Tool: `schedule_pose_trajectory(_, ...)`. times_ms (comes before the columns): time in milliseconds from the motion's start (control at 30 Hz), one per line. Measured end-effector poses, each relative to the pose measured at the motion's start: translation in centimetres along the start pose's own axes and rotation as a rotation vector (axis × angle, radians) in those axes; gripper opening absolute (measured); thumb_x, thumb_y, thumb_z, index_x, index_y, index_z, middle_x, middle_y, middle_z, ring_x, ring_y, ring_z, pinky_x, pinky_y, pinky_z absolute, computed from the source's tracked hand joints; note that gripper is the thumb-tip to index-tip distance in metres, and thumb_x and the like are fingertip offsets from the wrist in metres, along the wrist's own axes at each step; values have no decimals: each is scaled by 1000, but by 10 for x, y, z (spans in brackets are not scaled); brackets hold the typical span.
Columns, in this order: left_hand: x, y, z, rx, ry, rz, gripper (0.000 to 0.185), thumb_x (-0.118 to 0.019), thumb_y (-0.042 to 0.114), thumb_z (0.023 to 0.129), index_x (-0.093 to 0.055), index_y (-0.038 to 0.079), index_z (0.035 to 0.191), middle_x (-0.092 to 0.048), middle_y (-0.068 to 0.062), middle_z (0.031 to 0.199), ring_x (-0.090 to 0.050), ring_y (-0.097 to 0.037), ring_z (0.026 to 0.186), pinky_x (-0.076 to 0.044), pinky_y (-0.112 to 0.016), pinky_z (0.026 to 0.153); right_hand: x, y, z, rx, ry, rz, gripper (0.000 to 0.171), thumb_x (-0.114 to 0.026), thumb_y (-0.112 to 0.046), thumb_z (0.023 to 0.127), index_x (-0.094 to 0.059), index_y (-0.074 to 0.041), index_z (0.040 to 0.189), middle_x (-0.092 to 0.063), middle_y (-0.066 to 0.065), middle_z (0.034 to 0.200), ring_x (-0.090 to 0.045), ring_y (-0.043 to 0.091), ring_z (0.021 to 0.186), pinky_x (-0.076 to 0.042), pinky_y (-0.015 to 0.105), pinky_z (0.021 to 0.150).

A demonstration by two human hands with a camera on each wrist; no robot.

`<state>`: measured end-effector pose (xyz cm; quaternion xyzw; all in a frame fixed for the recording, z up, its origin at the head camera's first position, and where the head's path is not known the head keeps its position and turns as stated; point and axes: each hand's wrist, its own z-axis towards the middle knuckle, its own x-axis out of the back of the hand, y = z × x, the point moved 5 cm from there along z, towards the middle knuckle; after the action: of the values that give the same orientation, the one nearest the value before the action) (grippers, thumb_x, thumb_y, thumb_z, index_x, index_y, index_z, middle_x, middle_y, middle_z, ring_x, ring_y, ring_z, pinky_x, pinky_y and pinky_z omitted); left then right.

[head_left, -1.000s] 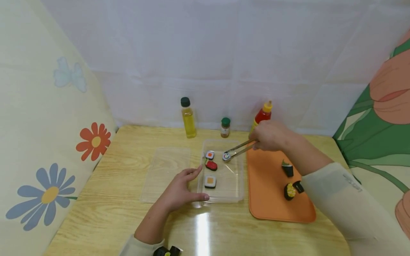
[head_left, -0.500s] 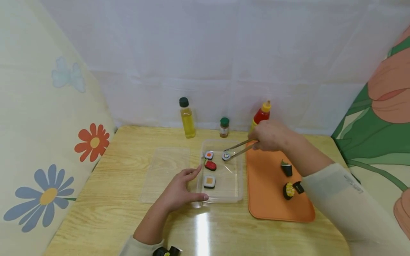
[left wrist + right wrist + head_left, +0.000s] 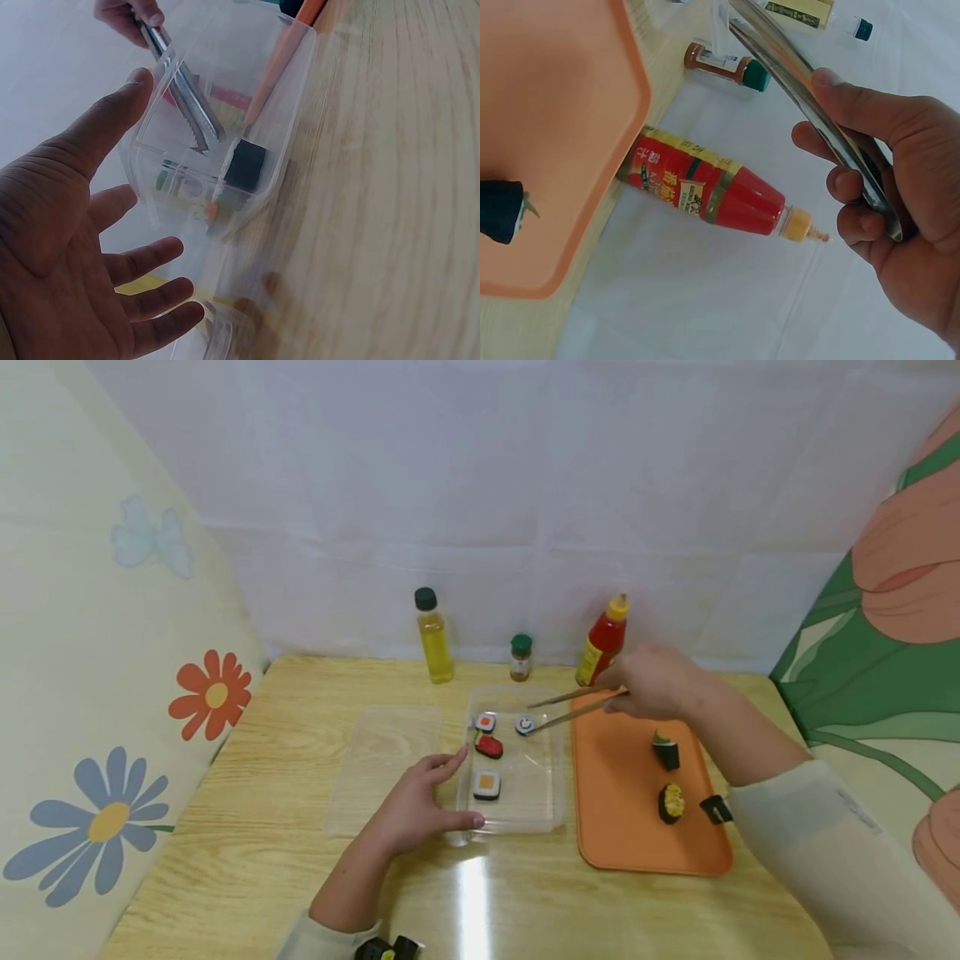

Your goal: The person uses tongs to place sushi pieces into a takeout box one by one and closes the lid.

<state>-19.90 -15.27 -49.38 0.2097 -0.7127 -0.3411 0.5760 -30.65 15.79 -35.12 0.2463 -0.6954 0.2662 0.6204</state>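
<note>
My right hand (image 3: 660,685) grips metal tongs (image 3: 795,86), reaching in from the right over a clear plastic container (image 3: 551,827). Their tips are spread, the lower one close beside a small round sushi roll (image 3: 524,724) on the container floor; contact is unclear. Also inside are an orange-centred roll (image 3: 485,722), a red-topped sushi (image 3: 489,745) and a larger square roll (image 3: 486,785). At the container's left side is my left hand (image 3: 420,806), thumb and fingers spread and relaxed; the left wrist view shows its palm holding nothing.
An orange tray (image 3: 622,835) on the right bears several sushi pieces, including a yellow-topped one (image 3: 672,803). A clear lid (image 3: 382,760) lies left. Behind stand an oil bottle (image 3: 436,647), a green-capped jar (image 3: 521,658) and a red sauce bottle (image 3: 602,643).
The tongs' tips have spread apart and let go of the small round roll, which stays in the container. My right hand has shifted slightly right; the left hand keeps its place.
</note>
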Motion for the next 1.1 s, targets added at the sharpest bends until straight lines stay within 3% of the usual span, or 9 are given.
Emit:
schedule_pose_trajectory(367,-1,-1,0,11,-10,11,106,-91,59,71,-42,28,160,-43,-19,157,-39,-44,144,-34,-62,115,-12,11,-24,7,70,89,35,-81,-30,93,-78,-11,122,-77,6,112,-73,28,95,-59,48,82)
schedule_pose_trajectory(633,0,2,0,2,-8,10,106,-91,58,71,-42,28,160,-43,-19,157,-39,-44,144,-34,-63,115,-19,15,-40,-10,98,132,42,-79,-32,94,-74,-9,129,-75,8,121,-73,27,100,-59,48,83)
schedule_pose_trajectory(1100,0,1,-1,4,-4,-13,107,-92,58,70,-42,28,160,-43,-18,156,-39,-45,144,-34,-64,114,-35,16,-67,10,235,159,39,-79,-28,95,-75,-7,127,-76,8,118,-74,26,99,-60,48,82)
